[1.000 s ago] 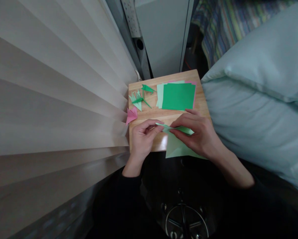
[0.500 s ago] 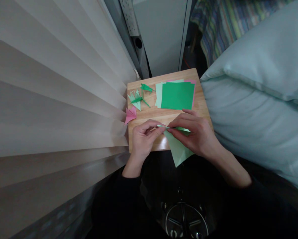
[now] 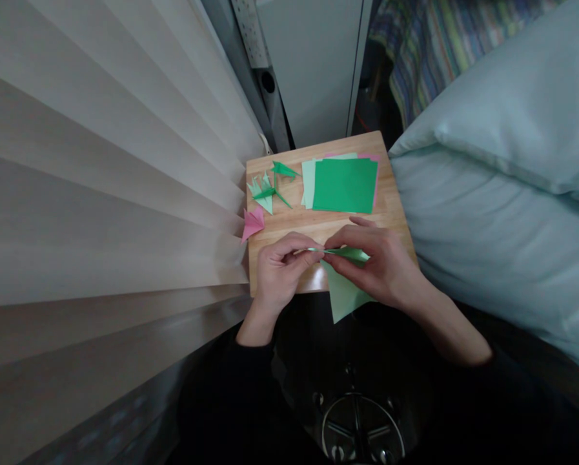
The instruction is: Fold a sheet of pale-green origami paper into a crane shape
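Over the near edge of a small wooden table (image 3: pixel 279 229), both hands pinch one sheet of light green origami paper (image 3: pixel 345 294). My left hand (image 3: pixel 282 268) is closed on its left end between thumb and fingers. Close beside it, my right hand (image 3: pixel 379 258) grips the folded upper part, thumb below and fingers above. A loose flap of the paper hangs down past the table edge. The fingers hide part of the folds.
A stack of green and pink paper (image 3: pixel 346 185) lies toward the table's back right. Back left are green folded paper figures (image 3: pixel 264 192) and a pink one (image 3: pixel 253 223). A pleated curtain (image 3: pixel 124 194) borders the left, pale bedding (image 3: pixel 487 194) the right, a cabinet (image 3: pixel 313 64) the back.
The hanging flap has swung slightly left, and the folded part by my right fingers has tilted to show more of its surface. Both hands keep their pinch at nearly the same spot.
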